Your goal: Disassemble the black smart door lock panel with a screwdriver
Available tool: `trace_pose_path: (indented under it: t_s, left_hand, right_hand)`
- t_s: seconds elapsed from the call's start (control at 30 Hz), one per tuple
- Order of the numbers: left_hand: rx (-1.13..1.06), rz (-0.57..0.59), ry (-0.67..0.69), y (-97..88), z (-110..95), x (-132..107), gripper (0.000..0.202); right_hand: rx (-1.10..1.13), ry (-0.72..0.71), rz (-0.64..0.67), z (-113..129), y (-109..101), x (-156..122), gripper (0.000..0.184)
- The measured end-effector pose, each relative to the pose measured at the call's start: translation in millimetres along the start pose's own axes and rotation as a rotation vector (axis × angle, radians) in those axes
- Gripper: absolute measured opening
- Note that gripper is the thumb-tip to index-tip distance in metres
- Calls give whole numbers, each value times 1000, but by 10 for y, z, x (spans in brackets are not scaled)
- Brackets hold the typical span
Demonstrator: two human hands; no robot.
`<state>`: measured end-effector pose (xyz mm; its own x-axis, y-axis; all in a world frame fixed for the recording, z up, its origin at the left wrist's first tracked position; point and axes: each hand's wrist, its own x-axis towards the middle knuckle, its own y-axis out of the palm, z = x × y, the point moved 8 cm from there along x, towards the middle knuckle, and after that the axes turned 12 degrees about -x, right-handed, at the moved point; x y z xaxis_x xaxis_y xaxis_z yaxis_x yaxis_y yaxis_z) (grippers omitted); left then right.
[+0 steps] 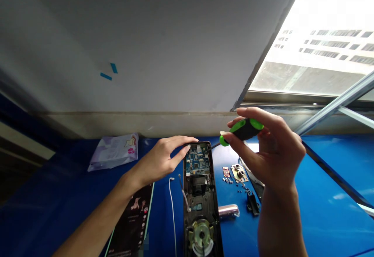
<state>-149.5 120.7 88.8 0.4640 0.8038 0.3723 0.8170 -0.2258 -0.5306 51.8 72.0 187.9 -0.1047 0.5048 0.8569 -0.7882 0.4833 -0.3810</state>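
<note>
My right hand (276, 154) grips a green and black screwdriver (244, 130) by its handle. The shaft slants down to the left, and its tip is at the top right corner of a blue circuit board (193, 166). That board sits in the upper end of a long black device housing (217, 214). At the housing's upper left edge, the thumb and fingers of my left hand (162, 156) are closed on the rim. Lower in the housing are a black block (199, 185), a loose cable (184, 194) and a round pale yellowish mechanism (201, 233).
Right of the housing lie small boards (240, 173), several screws (228, 180), a black plastic part (253, 204) and a wrapped pink cylinder (228, 210). To the left are a white cable (173, 214), a tablet-like screen (131, 226) and a purple packet (115, 152). A metal bar (336, 107) crosses at right.
</note>
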Motion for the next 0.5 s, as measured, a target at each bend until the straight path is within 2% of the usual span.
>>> trace_pose_path:
  t_s: [0.2, 0.5]
  left_hand:
    - [-37, 18, -16, 9, 64, -14, 32]
    - [19, 50, 64, 81, -51, -24, 33]
  right_hand:
    - [-27, 4, -9, 1, -5, 7, 51]
    - [-112, -13, -56, 50, 12, 20, 36]
